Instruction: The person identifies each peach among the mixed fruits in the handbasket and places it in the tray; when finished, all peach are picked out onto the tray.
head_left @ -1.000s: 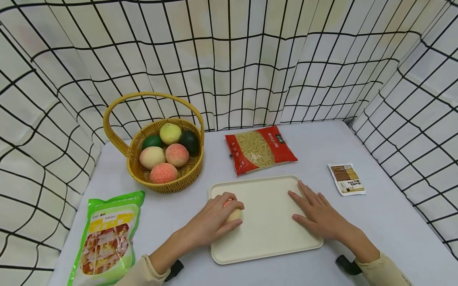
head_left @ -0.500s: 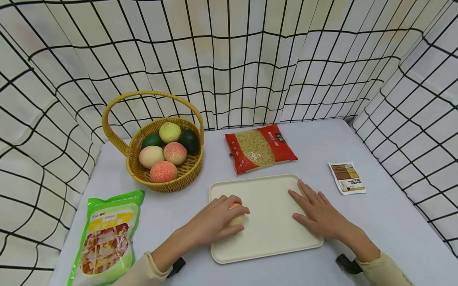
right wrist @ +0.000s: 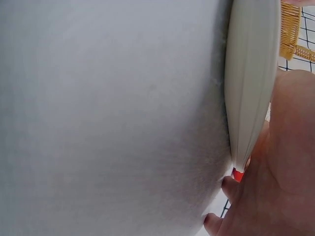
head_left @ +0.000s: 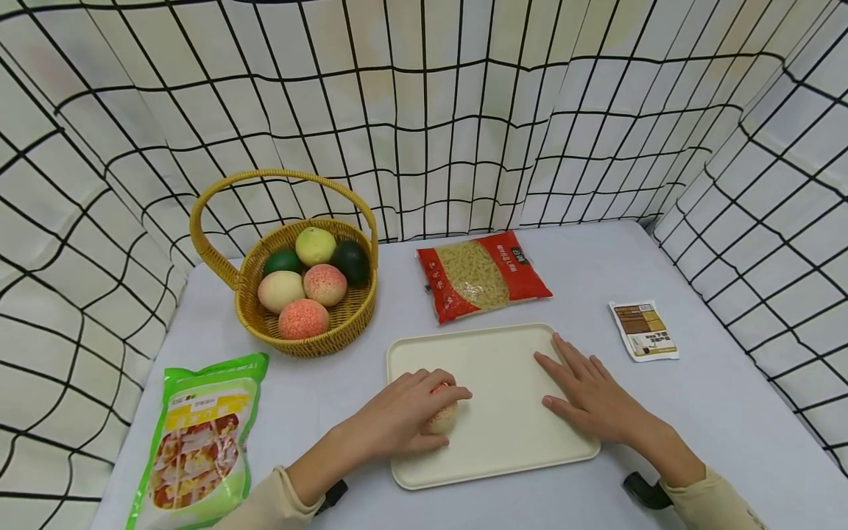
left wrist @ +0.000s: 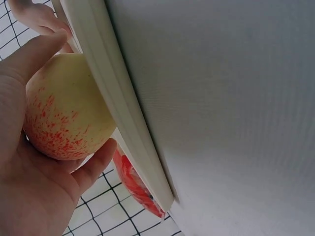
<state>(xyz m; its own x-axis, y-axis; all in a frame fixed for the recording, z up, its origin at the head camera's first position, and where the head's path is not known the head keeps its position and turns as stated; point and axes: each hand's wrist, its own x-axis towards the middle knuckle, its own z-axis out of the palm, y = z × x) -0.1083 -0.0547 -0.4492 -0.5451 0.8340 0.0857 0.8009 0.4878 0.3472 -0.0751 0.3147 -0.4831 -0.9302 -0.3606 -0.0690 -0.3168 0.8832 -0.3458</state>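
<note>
A pale yellow peach (left wrist: 71,108) with red speckles sits on the left part of a cream tray (head_left: 503,383). My left hand (head_left: 407,416) curls round it from the left, thumb on the near side and index finger reaching across the top. In the left wrist view the thumb and fingers lie about the fruit, close to the tray's rim. My right hand (head_left: 599,397) lies spread with straight fingers over the tray's right edge. In the right wrist view its fingertips extend past the tray's side (right wrist: 248,83), above the white cloth.
A wicker basket (head_left: 338,342) of fruit with a tall handle stands at the back left. A green food bag (head_left: 199,449) lies front left, a red pasta bag (head_left: 483,276) behind the tray, a small packet (head_left: 642,331) at right. Black-gridded curtains (head_left: 464,110) enclose the table.
My left hand and the peach have moved a little to the right and nearer across the tray, and its index finger has straightened. The right hand has stayed in place.
</note>
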